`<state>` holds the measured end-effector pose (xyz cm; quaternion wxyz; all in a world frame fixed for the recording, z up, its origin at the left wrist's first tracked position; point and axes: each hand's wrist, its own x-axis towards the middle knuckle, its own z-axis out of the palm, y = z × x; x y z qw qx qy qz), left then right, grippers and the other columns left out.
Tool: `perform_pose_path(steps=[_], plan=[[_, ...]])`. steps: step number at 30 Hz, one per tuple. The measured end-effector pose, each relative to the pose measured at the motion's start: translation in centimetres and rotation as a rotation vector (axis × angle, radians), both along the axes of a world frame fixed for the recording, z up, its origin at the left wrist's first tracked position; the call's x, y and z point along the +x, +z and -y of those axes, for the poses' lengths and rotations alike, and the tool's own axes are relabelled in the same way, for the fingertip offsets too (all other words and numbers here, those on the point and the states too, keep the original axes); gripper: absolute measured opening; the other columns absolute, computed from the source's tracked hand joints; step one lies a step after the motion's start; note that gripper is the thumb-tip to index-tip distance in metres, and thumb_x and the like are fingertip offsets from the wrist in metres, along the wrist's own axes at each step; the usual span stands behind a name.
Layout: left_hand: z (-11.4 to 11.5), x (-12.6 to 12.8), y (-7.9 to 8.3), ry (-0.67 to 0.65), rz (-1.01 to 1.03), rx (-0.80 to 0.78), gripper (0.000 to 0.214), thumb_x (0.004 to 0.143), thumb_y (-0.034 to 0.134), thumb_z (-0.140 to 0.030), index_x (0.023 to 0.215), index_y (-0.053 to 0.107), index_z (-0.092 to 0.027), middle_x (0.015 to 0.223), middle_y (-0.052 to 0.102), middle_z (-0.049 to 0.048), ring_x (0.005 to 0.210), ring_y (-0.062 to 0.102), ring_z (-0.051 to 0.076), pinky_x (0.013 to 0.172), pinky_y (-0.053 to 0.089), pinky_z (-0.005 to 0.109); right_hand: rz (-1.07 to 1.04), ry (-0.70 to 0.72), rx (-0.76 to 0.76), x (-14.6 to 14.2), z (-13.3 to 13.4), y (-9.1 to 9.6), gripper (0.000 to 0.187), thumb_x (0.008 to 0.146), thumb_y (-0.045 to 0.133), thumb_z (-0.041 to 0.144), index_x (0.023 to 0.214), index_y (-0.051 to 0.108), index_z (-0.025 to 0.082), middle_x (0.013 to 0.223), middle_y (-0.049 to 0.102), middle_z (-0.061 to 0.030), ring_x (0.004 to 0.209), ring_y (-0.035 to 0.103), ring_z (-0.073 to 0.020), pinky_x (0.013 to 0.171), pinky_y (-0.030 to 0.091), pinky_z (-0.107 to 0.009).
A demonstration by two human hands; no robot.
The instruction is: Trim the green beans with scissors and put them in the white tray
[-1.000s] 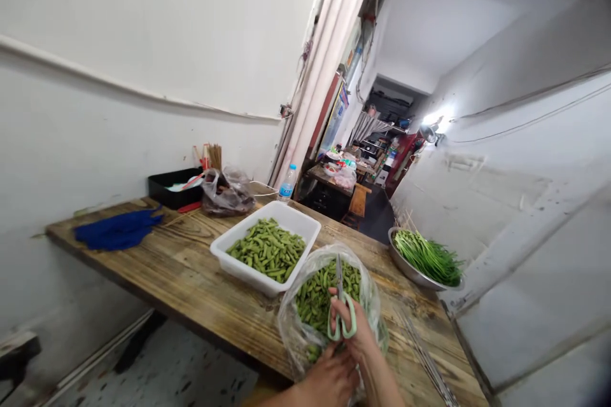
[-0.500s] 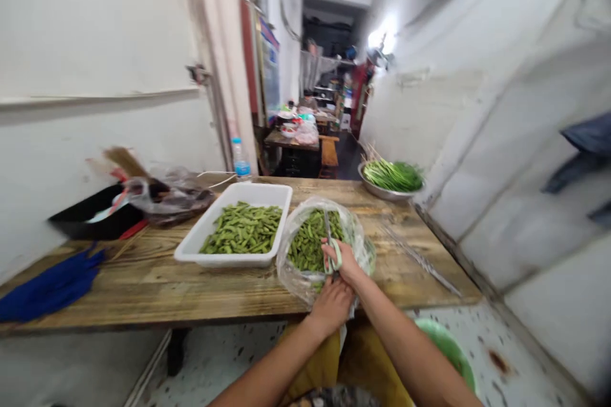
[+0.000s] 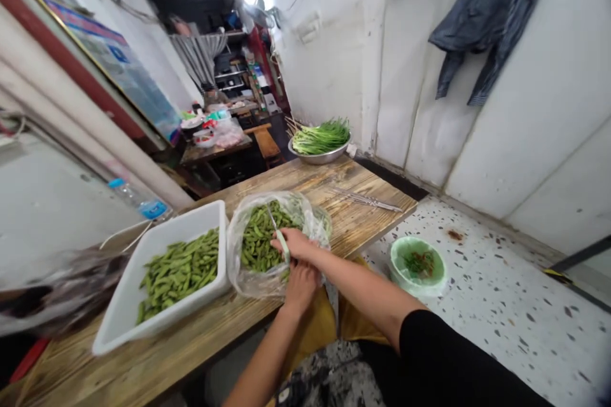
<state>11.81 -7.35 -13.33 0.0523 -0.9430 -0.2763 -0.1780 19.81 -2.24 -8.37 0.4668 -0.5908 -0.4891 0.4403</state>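
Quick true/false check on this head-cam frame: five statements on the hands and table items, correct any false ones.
1. The right hand holds scissors with green handles. True.
2. The white tray holds green soybean pods. True.
3. The left hand grips the tray. False: it is at the clear plastic bag, below the right hand.
4. The steel bowl stands on the floor. False: it stands on the wooden table and holds green stalks.
5. Thin metal rods lie on the table. True.
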Motion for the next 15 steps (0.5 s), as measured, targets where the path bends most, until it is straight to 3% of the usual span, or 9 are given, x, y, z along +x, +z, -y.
perform_pose_path(steps=[3,7,10,15], plan=[[-0.1,0.0,-0.6,-0.002,0.005,0.053,0.040,0.083,0.039,-0.014,0.120,0.054,-0.014,0.117,0.059,0.0128,0.114,0.048,0.025,0.101,0.028,0.046,0.092,0.006,0.008,0.0,0.4,0.6,0.023,0.087,0.053,0.031,0.101,0.058,0.013,0.095,0.062,-0.0030,0.078,0.061,-0.0144,0.068,0.052,-0.031],[-0.4,0.2,-2.5,0.030,0.036,0.124,0.041,0.084,0.038,-0.014,0.122,0.053,-0.017,0.121,0.057,0.0106,0.114,0.048,0.023,0.099,0.032,0.043,0.190,0.043,0.049,0.0,0.9,1.1,0.023,0.087,0.054,0.030,0.102,0.058,0.013,0.098,0.062,-0.0036,0.083,0.061,-0.0159,0.072,0.052,-0.034],[-1.2,0.5,-4.3,0.050,0.075,0.141,0.040,0.085,0.041,-0.021,0.124,0.052,-0.019,0.121,0.058,0.0088,0.112,0.050,0.021,0.098,0.035,0.039,0.216,0.064,0.086,0.1,0.7,0.9,0.022,0.087,0.054,0.031,0.097,0.058,0.013,0.084,0.062,-0.0008,0.067,0.060,-0.0115,0.061,0.050,-0.027],[-2.0,0.6,-6.9,0.039,0.142,0.134,0.036,0.086,0.043,-0.025,0.119,0.056,-0.019,0.108,0.064,0.0089,0.104,0.055,0.020,0.095,0.039,0.039,0.190,0.049,0.101,0.0,0.5,0.4,0.019,0.080,0.055,0.023,0.096,0.059,0.013,0.053,0.054,0.0056,0.043,0.047,-0.0076,0.043,0.038,-0.018]])
